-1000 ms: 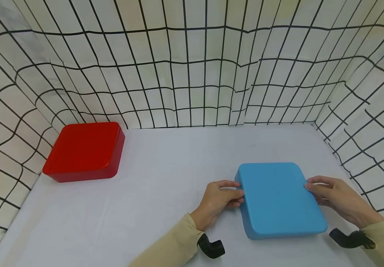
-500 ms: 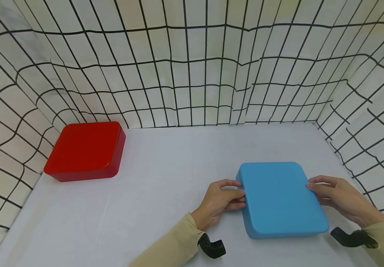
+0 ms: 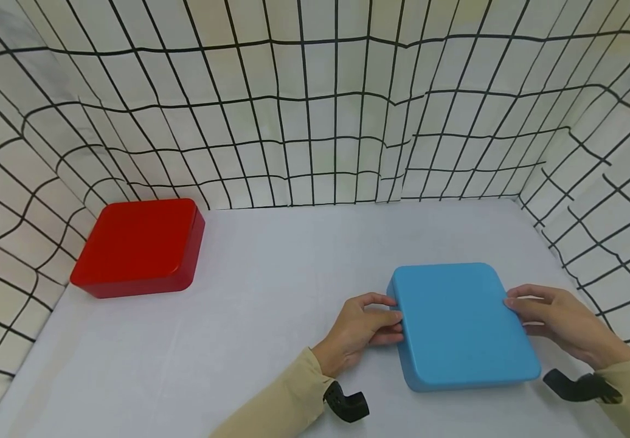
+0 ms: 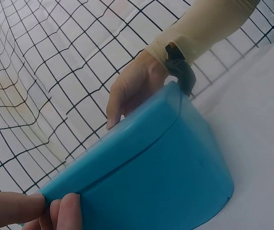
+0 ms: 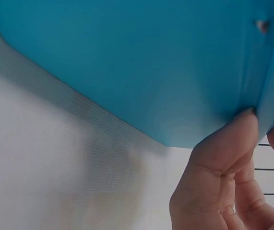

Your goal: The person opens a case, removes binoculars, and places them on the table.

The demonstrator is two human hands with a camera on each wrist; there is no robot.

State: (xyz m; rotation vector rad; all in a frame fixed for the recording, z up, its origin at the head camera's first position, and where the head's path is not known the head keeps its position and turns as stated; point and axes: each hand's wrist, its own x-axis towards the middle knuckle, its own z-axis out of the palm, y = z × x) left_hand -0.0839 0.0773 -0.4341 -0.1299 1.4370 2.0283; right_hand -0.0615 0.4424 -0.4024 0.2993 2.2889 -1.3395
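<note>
A light blue square box with rounded corners stands at the right of the table, its flat lid on top. A seam between the lid and the box body shows in the left wrist view. My left hand pinches the lid's rim on the left side, thumb along the top edge and fingertips under the lip. On the opposite side, my right hand holds the rim between thumb and fingers. In the right wrist view a fingertip tucks beneath the lip. The inside of the box is hidden.
A closed-looking red box of similar shape sits at the far left of the white tabletop. Black wire mesh with white sheeting behind it walls the back and both sides. Each sleeve carries a black wrist mount.
</note>
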